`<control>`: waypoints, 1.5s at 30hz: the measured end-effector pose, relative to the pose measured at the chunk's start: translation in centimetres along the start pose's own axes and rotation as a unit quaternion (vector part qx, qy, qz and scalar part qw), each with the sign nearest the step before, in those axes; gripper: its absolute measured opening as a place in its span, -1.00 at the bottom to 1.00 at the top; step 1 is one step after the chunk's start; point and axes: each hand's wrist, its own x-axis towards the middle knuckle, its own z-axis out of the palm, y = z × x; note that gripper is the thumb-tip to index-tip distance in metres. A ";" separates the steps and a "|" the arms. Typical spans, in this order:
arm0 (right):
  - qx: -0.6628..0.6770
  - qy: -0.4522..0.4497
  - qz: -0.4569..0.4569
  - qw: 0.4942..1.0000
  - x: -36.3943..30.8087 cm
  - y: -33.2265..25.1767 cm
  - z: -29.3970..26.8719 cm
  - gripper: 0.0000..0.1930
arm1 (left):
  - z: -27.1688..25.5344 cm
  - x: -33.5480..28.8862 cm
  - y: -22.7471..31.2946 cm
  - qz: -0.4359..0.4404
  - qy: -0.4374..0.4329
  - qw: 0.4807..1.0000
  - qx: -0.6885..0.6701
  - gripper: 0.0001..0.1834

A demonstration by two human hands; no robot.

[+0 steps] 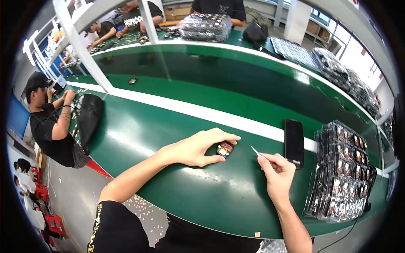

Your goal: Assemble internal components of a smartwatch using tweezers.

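Just left of the bench's middle, a small black rounded electronic device [225,149] lies on the green bench top, its inside showing red, white and yellow parts. My left hand [197,147] curves around it, thumb at the lower side and fingers along the upper side, steadying it. To the right, my right hand [276,173] pinches a thin, pale, pointed tool [255,150]; most of it is hidden in the fingers, so its exact kind is unclear. The tip points toward the device but stays apart from it.
Right of my right hand lies a black phone [294,143]. Beyond it stands a tall stack of clear plastic trays [339,173] holding small parts. A conveyor [202,99] runs behind a white strip. A co-worker [52,118] sits at left near a black bag [89,116].
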 end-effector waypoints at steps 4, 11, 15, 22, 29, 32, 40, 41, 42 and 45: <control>-0.020 -0.023 -0.003 1.000 0.2 0.4 0.3 -0.85 | 0.8 -0.4 0.8 0.029 0.052 0.992 0.112 -0.09; -0.045 -0.028 -0.017 0.998 0.2 -0.2 -0.4 -0.85 | 1.0 0.0 0.0 0.027 0.068 0.982 0.174 -0.15; -0.053 -0.037 -0.021 0.998 -0.1 0.0 -0.3 -0.85 | 0.8 -0.5 -0.2 0.004 0.059 0.983 0.171 -0.33; -0.110 -0.055 -0.083 0.989 -0.6 0.3 0.0 -0.85 | 1.5 -0.7 1.2 -0.007 0.030 0.994 0.102 -0.41; -0.193 -0.119 -0.139 0.964 -0.5 -0.2 0.4 -0.88 | 2.3 -0.5 0.4 0.014 -0.001 0.996 0.087 -0.41; -0.209 -0.119 -0.137 0.961 -0.3 -0.1 0.6 -0.88 | 2.2 -0.4 0.4 0.009 0.003 0.996 0.092 -0.42; -0.225 -0.118 -0.142 0.957 -0.3 0.0 0.7 -0.87 | 2.1 -0.3 0.1 0.013 -0.005 0.995 0.097 -0.38; -0.226 -0.116 -0.145 0.956 -0.4 0.0 0.7 -0.86 | 2.0 -0.3 0.2 0.018 -0.004 0.995 0.103 -0.36; -0.227 -0.114 -0.147 0.956 -0.5 0.0 0.7 -0.84 | 2.1 -0.4 0.3 0.017 -0.005 0.995 0.103 -0.36; -0.253 -0.111 -0.189 0.942 -0.3 0.1 0.3 -0.81 | 2.2 -0.4 0.3 0.004 0.004 0.995 0.102 -0.35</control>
